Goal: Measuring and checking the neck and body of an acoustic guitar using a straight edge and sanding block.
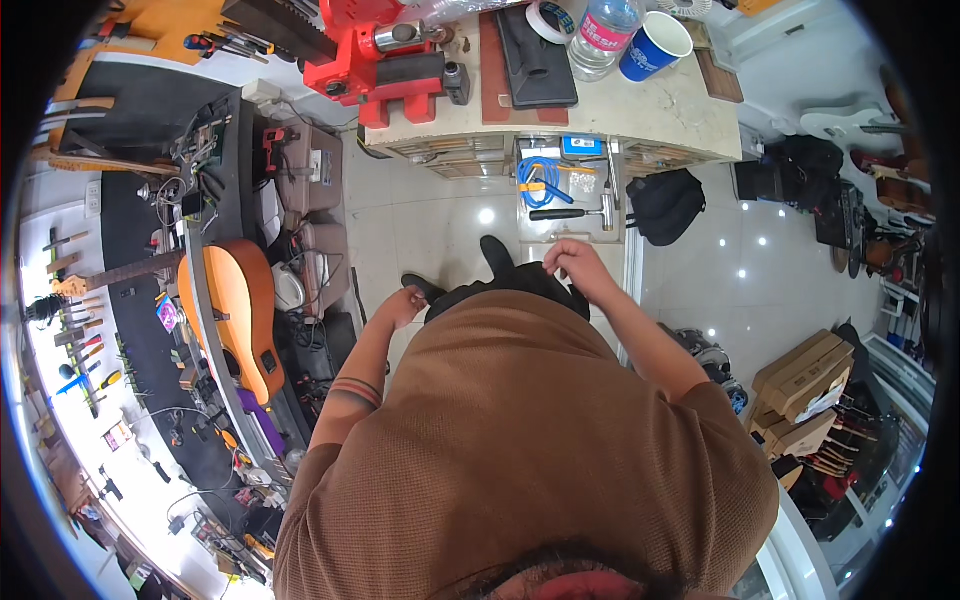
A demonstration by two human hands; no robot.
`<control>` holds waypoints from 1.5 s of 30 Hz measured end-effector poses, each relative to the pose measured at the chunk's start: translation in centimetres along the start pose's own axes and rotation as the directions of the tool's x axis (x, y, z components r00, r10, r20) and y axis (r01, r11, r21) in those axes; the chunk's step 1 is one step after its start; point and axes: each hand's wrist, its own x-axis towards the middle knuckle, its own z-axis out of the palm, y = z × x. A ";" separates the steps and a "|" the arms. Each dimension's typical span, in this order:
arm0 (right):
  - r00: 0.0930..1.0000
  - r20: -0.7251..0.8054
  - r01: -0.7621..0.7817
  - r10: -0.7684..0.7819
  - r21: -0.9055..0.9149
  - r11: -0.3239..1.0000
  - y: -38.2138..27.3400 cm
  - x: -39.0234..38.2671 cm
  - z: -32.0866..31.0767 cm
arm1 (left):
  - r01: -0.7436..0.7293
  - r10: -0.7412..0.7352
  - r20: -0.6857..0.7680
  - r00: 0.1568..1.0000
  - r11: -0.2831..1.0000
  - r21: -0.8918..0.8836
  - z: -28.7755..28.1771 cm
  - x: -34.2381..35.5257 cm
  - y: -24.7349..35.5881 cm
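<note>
My left hand (404, 305) hangs by my side with the fingers loosely curled, and my right hand (580, 268) is raised, thumb and fingers bent towards each other; I can't tell whether either one pinches anything small. Nearest my right hand is the hammer (565, 213), lying crosswise in the open drawer (556, 230) under the desk (680, 125). I'd judge it stiff and head-heavy, sturdy rather than fragile, with a smooth metal head that may slip, so the dark handle is the place to hold it. The blue coil (540, 180) beyond it looks light and springy, best gathered by the whole bundle. I count one hammer, one blue coil and one blue packet (582, 146) in the drawer, and one bottle (603, 45) and one cup (650, 50) on the desk.
</note>
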 end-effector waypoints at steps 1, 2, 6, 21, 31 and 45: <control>0.987 0.010 -0.159 0.161 0.219 0.962 0.1 -0.6 0.5 | 0.009 -0.009 -0.006 1.000 1.000 0.015 0.1 -0.1 -0.1; 0.955 -0.016 -0.278 0.295 0.290 0.916 0.1 -1.1 0.5 | 0.011 -0.010 -0.009 1.000 1.000 0.012 0.2 -0.1 -0.2; 0.865 -0.003 -0.414 0.502 0.561 0.716 1.3 -1.2 -0.7 | 0.024 -0.023 -0.031 0.999 0.999 0.022 0.6 -1.0 -0.6; 0.888 -0.009 -0.357 0.461 0.619 0.699 3.1 1.7 -0.6 | 0.093 -0.093 -0.038 0.995 0.996 -0.015 1.3 -1.8 -1.0; 0.879 -0.037 -0.356 0.476 0.613 0.705 4.1 1.5 -0.7 | 0.096 -0.097 -0.026 0.995 0.995 -0.033 0.8 -2.0 -0.6; 0.872 -0.068 -0.346 0.485 0.616 0.708 4.5 -0.1 -1.1 | 0.065 -0.065 -0.016 0.998 0.998 -0.006 -0.2 -1.0 0.6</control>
